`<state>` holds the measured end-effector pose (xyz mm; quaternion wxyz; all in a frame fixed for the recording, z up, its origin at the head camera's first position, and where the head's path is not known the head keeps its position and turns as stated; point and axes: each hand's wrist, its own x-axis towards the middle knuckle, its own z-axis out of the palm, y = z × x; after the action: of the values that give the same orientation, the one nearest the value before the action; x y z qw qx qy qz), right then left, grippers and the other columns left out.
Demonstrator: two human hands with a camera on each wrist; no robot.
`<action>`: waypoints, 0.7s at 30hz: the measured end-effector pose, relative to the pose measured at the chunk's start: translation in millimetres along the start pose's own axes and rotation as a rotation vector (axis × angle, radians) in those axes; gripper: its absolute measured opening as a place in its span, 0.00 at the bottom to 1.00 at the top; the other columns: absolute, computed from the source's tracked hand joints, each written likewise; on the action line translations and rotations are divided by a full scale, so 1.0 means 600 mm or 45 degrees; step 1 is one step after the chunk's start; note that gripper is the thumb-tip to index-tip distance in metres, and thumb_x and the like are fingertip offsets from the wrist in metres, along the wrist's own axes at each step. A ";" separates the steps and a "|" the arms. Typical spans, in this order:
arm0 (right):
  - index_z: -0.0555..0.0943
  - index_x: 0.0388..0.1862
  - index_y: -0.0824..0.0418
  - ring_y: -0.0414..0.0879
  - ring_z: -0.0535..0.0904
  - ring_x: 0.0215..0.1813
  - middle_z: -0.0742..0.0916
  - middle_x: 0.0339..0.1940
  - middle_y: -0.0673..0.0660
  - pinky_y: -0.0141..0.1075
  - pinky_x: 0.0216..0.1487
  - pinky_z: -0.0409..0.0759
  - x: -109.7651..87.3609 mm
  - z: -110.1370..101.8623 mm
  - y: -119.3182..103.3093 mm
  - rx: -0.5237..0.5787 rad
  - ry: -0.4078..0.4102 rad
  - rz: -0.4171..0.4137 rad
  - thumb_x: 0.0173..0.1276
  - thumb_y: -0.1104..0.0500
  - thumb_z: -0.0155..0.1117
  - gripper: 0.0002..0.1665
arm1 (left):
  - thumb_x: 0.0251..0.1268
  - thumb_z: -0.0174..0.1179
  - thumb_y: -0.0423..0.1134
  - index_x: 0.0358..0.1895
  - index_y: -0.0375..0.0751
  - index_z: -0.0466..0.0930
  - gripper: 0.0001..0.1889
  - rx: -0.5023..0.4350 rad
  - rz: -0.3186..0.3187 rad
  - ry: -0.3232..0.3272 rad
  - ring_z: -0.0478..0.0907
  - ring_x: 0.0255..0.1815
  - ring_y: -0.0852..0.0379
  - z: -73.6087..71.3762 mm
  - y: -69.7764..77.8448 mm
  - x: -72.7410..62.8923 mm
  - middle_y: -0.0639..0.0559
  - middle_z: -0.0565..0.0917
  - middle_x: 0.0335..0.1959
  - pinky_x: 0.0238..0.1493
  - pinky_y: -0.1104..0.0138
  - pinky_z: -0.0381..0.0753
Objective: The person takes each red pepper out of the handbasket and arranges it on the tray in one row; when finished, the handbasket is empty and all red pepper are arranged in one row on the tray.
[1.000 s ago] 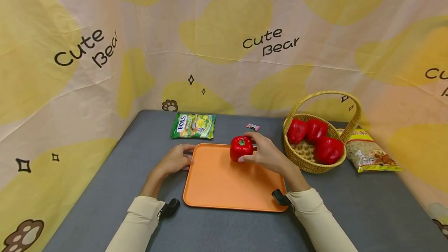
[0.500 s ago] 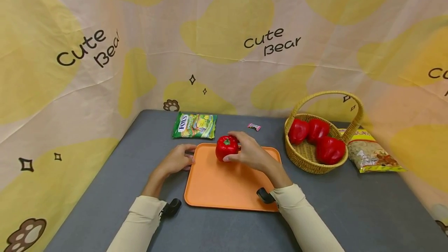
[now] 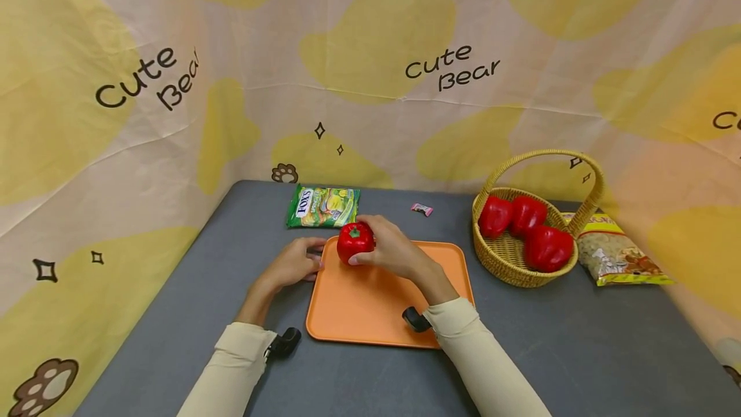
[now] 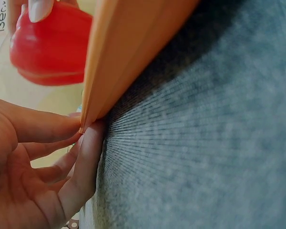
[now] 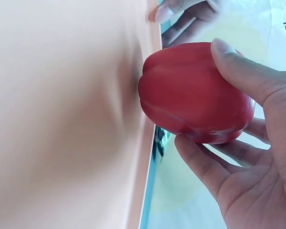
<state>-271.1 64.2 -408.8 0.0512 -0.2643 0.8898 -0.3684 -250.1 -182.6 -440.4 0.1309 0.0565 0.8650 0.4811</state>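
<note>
My right hand [image 3: 393, 250] holds a red bell pepper [image 3: 354, 243] over the far left corner of an orange tray [image 3: 370, 307]. In the right wrist view the thumb and fingers span the pepper [image 5: 195, 90], its base close to the tray; whether they touch I cannot tell. At the tray's left edge, my left hand [image 3: 292, 262] pinches the rim. The left wrist view shows the thumb on one side of the rim and a finger [image 4: 88, 167] beneath it.
A wicker basket [image 3: 503, 270] with several red bell peppers stands right of the tray, beside a yellow-trimmed food bag [image 3: 616, 253]. Behind the tray lie a green FOX'S candy bag [image 3: 324, 206] and a small pink wrapped candy [image 3: 422, 210]. A printed cloth [image 3: 370, 50] hangs around the grey table [image 3: 359, 378].
My right hand has carried the bell pepper leftward across the tray to its far left corner. The left hand has stayed at the tray's left edge.
</note>
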 end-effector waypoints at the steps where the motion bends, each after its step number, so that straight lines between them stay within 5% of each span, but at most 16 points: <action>1: 0.69 0.78 0.64 0.58 0.77 0.68 0.79 0.70 0.61 0.53 0.65 0.84 0.002 0.001 -0.002 -0.003 -0.003 -0.003 0.61 0.49 0.84 0.52 | 0.72 0.58 0.26 0.75 0.27 0.70 0.29 -0.002 0.002 -0.002 0.87 0.51 0.50 0.000 0.000 0.000 0.34 0.80 0.68 0.41 0.61 0.92; 21: 0.69 0.79 0.61 0.58 0.75 0.69 0.78 0.71 0.61 0.53 0.66 0.84 0.011 0.021 -0.013 0.011 -0.037 -0.003 0.62 0.50 0.82 0.50 | 0.71 0.55 0.24 0.74 0.28 0.71 0.28 -0.025 0.025 -0.005 0.87 0.50 0.49 0.000 0.000 -0.004 0.32 0.80 0.67 0.41 0.60 0.92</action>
<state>-269.6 48.2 -412.1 0.0648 -0.2704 0.8871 -0.3685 -247.9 -183.4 -440.1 0.1284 0.0645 0.8594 0.4907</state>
